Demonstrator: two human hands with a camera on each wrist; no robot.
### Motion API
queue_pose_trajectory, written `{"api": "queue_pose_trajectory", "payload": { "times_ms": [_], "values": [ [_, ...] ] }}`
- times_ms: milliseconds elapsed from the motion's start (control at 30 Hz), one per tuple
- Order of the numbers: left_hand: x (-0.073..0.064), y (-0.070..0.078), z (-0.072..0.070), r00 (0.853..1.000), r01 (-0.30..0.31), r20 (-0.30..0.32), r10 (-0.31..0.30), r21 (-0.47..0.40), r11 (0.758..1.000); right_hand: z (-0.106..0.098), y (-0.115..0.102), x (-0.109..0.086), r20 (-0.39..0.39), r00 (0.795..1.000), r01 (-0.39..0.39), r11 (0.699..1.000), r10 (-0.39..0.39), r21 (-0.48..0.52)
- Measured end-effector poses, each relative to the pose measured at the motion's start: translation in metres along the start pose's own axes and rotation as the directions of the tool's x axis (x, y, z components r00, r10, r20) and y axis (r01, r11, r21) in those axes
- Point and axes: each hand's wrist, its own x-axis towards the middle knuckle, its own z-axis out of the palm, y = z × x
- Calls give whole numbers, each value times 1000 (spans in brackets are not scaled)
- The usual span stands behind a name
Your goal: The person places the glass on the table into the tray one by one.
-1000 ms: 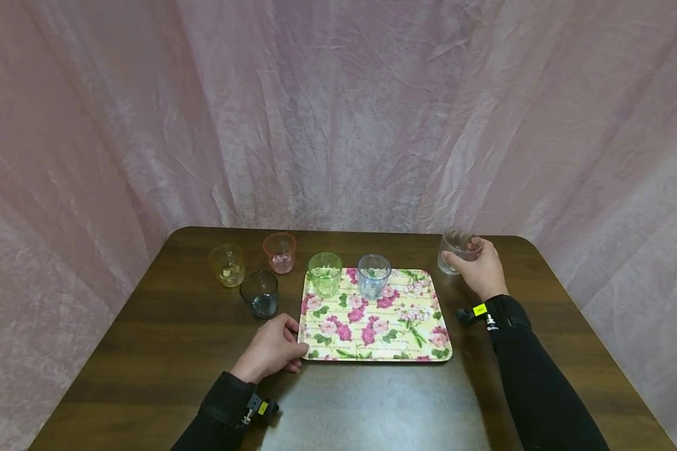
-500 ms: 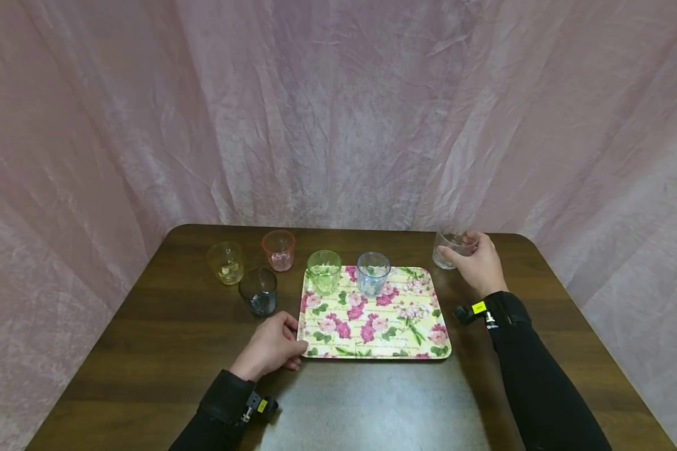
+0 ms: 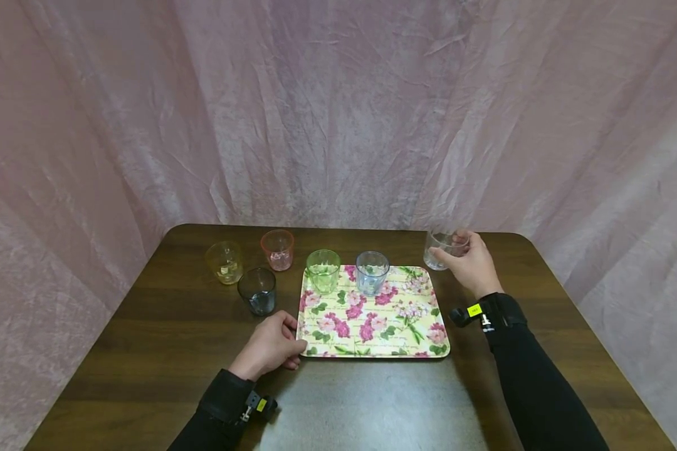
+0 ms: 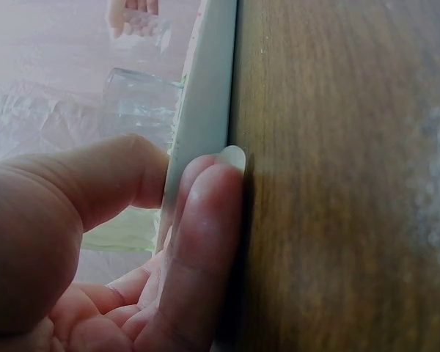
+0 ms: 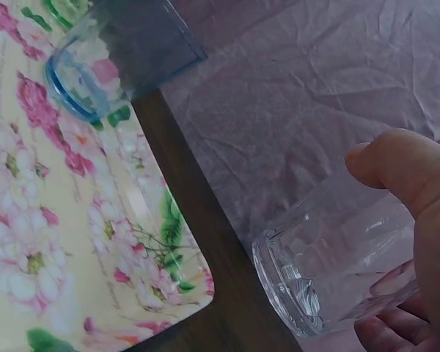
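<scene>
Clear glass [image 5: 330, 249] has blue glass [image 3: 372, 274] and tray [image 3: 392, 313] nearby.

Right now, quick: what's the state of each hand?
Left hand: closed, pinching the floral tray at its near left corner.
Right hand: closed around the clear glass.

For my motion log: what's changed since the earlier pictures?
The right hand has moved the clear glass leftward, toward the tray; nothing was newly gripped or released. The left hand stays at the tray's near-left corner; the green glass and blue glass stay on the tray.
</scene>
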Motion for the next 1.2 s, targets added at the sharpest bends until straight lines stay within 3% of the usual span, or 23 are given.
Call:
{"api": "queue_pose_trajectory", "payload": {
  "times_ms": [600,1200],
  "values": [
    [2,1,-1,1000,16,5,-16,-10,1000,20,-9,-12,78,996,46,999,-48,27],
    [2,0,0,1000,19,7,-19,1,1000,39,1,-25,150,987,53,998,-55,14]
  ]
}}
